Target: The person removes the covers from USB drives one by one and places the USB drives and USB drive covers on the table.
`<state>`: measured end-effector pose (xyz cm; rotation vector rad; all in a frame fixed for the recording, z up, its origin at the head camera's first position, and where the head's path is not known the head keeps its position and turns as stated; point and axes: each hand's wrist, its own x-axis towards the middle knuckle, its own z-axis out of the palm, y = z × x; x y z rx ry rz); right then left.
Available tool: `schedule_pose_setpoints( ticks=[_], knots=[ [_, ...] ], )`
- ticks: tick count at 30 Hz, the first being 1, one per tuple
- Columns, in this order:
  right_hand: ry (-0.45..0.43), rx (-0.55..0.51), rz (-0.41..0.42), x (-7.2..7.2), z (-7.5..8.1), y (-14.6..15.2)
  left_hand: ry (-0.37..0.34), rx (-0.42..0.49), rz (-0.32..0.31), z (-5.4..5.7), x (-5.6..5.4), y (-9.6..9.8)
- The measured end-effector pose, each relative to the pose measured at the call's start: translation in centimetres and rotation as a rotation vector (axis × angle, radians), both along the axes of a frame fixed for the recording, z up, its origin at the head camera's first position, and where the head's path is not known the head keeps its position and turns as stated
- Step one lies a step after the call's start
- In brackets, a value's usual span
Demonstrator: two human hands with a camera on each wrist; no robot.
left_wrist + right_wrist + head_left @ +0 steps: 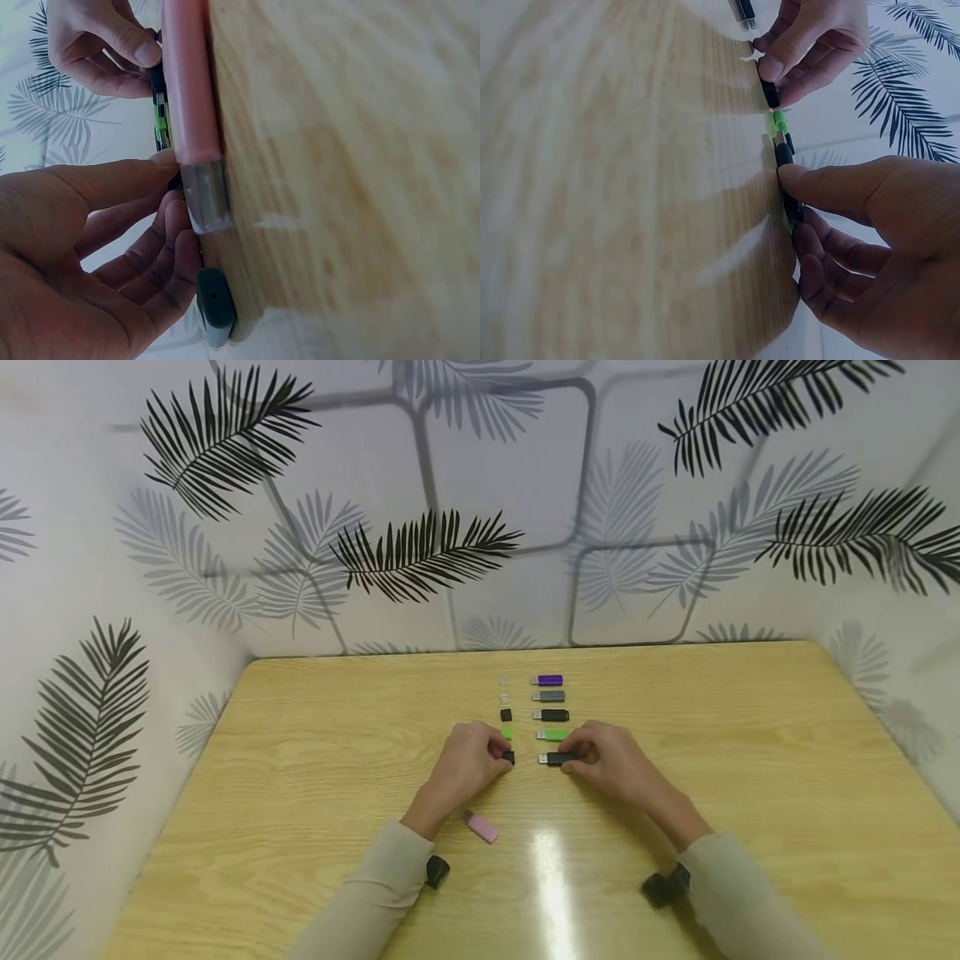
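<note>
Between thumb and fingers, my left hand (pixel 467 757) pinches a small black cap (pixel 510 757) low over the table. My right hand (pixel 606 758) pinches the rear of a black USB stick (pixel 556 759), its metal plug bare and facing the cap across a short gap. Just beyond the hands lie a green USB stick (pixel 552 735) and a green cap (pixel 507 734), the cap partly behind my left fingers. A pink USB stick (pixel 482 827) with a clear cap over its plug lies nearer, beside my left wrist.
Farther back lie uncapped black (pixel 552 716), grey (pixel 551 697) and purple (pixel 550 680) USB sticks in a column. Left of them is a matching column with a black cap (pixel 506 715) and two clear caps. A dark rounded stick (pixel 216 306) lies beside my left hand.
</note>
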<state>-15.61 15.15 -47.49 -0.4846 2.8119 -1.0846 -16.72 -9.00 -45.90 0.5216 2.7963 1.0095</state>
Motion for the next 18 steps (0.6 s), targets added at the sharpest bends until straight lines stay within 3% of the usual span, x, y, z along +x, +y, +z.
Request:
schedule_pose_setpoints(
  ticks=[8,12,18],
  knots=[
    [-0.006,-0.02,-0.002,0.1,0.2,-0.1,-0.001,0.048,0.015,0.1,0.1,-0.7],
    [0.012,-0.027,-0.017,0.4,0.2,0.1,-0.005,0.105,0.042,0.4,0.3,-1.5],
    [0.059,-0.073,-0.023,0.8,0.6,0.4,-0.018,0.239,0.033,0.2,0.6,-2.9]
  ],
)
